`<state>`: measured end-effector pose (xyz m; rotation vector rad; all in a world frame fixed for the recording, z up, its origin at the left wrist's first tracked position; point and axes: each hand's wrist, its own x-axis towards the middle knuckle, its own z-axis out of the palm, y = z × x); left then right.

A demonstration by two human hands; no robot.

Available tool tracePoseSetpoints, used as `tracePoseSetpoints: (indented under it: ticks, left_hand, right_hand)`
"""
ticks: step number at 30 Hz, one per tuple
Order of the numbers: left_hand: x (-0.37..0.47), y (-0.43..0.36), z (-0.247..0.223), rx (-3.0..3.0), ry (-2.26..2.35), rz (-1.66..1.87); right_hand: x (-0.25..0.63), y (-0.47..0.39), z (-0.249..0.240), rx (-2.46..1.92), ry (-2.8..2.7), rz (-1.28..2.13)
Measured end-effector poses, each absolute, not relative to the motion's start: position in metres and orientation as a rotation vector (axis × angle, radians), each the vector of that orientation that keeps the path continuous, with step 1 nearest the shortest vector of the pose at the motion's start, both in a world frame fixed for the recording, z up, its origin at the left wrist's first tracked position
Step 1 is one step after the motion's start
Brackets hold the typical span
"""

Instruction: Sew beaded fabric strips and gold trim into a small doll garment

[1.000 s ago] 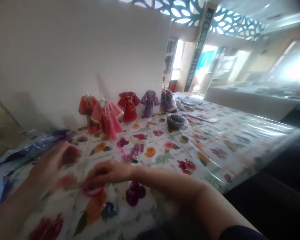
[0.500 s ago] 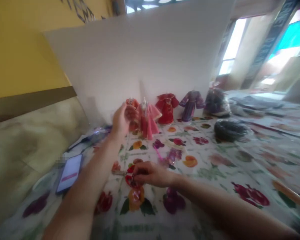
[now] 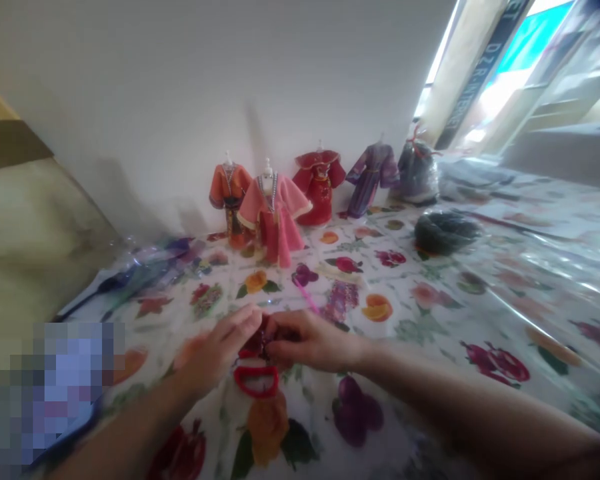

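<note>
Both of my hands meet low over the fruit-patterned tablecloth, at a small dark red item (image 3: pixel 254 343) between them. My right hand (image 3: pixel 300 340) has its thumb and fingers pinched together at that item. My left hand (image 3: pixel 234 337) is beside it, its fingers pressed together and partly hiding the item. Just below my hands lies a red loop (image 3: pixel 257 382), like a scissors handle; whether it joins the item is unclear. Beyond them stand miniature garments on small stands: orange (image 3: pixel 230 193), pink (image 3: pixel 275 213), red (image 3: pixel 320 183) and purple (image 3: pixel 373 177).
A blurred phone (image 3: pixel 63 400) lies at the lower left. Clear plastic with dark pieces (image 3: pixel 155 267) is at the left. A dark wrapped bundle (image 3: pixel 445 231) and a tied bag (image 3: pixel 419 170) sit at the right, before a white board (image 3: pixel 205 73).
My left hand has come down from the orange garment to join my right hand. The orange garment now shows whole. The view has tilted downward.
</note>
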<state>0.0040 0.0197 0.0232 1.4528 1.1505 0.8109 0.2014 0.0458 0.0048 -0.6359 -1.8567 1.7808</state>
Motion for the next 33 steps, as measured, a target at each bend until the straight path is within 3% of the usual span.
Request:
tracePoseSetpoints:
  ticks: [10,33]
  left_hand:
    - [-0.003,0.025,0.002,1.453,1.008,0.596]
    - [-0.007,0.030,0.001,1.152,1.063,0.723]
  right_hand:
    - [0.200,0.047,-0.004,-0.844,-2.060,1.390]
    - [0.201,0.052,-0.004,-0.981,-2.115,1.219]
